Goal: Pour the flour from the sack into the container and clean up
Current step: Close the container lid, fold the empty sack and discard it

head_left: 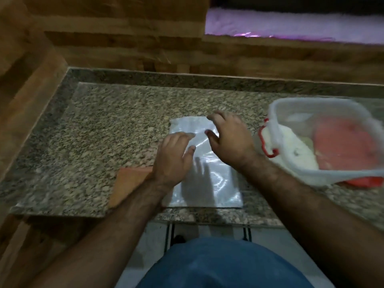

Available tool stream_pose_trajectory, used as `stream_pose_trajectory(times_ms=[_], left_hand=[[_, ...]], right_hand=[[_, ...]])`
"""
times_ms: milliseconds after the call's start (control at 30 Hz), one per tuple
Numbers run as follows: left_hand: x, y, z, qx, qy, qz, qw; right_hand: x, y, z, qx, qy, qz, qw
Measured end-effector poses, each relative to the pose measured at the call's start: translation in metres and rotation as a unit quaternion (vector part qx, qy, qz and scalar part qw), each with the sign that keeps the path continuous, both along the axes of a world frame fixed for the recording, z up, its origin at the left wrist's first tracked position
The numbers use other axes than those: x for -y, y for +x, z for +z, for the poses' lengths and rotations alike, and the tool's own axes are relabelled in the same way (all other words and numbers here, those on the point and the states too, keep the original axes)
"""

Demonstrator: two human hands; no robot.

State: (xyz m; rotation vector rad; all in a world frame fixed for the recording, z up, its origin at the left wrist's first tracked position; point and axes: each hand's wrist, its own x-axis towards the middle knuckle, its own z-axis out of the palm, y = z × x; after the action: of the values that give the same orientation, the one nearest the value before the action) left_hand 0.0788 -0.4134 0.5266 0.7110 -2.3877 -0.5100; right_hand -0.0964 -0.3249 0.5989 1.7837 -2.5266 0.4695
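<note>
One flattened clear plastic flour sack point(204, 169) lies on the speckled granite bench point(99, 129), its near edge close to the bench's near edge and its far end reaching toward the middle of the slab. Left of it and beyond it the granite is open as far as the raised stone lip and the wooden wall. One orange cloth point(127, 183) lies just left of the sack, partly under the left forearm. One translucent plastic container with red clips point(324, 142) stands to the right of the sack, near the right border of the view, with white flour point(291, 146) heaped inside and something pinkish showing in it, too blurred to identify. Two hands work over the sack: the left hand point(173, 156) lies with straight fingers on the plastic, its grip open; the right hand point(228, 140), fingers spread and loosely bent, is over the far end, holding nothing.
</note>
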Motion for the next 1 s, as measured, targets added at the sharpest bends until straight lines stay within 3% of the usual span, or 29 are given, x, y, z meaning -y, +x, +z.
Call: stream_pose_trajectory(times_ms=[167, 300, 467, 567, 667, 800, 900, 1000], left_hand=[[-0.051, -0.087, 0.047, -0.069, -0.046, -0.092, 0.992], [-0.094, -0.139, 0.063, -0.083, -0.064, -0.155, 0.982], [-0.145, -0.186, 0.062, 0.049, -0.072, -0.267, 0.960], [-0.167, -0.200, 0.054, 0.142, -0.177, -0.228, 0.947], [-0.172, -0.199, 0.043, 0.154, -0.240, -0.155, 0.946], [-0.172, -0.197, 0.036, 0.128, -0.261, -0.129, 0.948], [-0.175, -0.199, 0.036, 0.109, -0.266, -0.112, 0.951], [-0.176, -0.200, 0.036, 0.096, -0.266, -0.099, 0.954]], right_hand=[[-0.064, -0.064, 0.057, -0.058, -0.012, -0.083, 0.995], [-0.119, -0.124, 0.072, -0.017, -0.026, -0.142, 0.989], [-0.205, -0.230, 0.069, 0.074, -0.055, -0.251, 0.964], [-0.250, -0.287, 0.041, 0.156, -0.069, -0.288, 0.942], [-0.282, -0.328, -0.016, 0.216, -0.073, -0.339, 0.913], [-0.308, -0.329, -0.106, 0.253, 0.122, -0.258, 0.924], [-0.320, -0.317, -0.155, 0.172, 0.170, -0.207, 0.948], [-0.324, -0.306, -0.161, 0.076, 0.096, -0.243, 0.962]])
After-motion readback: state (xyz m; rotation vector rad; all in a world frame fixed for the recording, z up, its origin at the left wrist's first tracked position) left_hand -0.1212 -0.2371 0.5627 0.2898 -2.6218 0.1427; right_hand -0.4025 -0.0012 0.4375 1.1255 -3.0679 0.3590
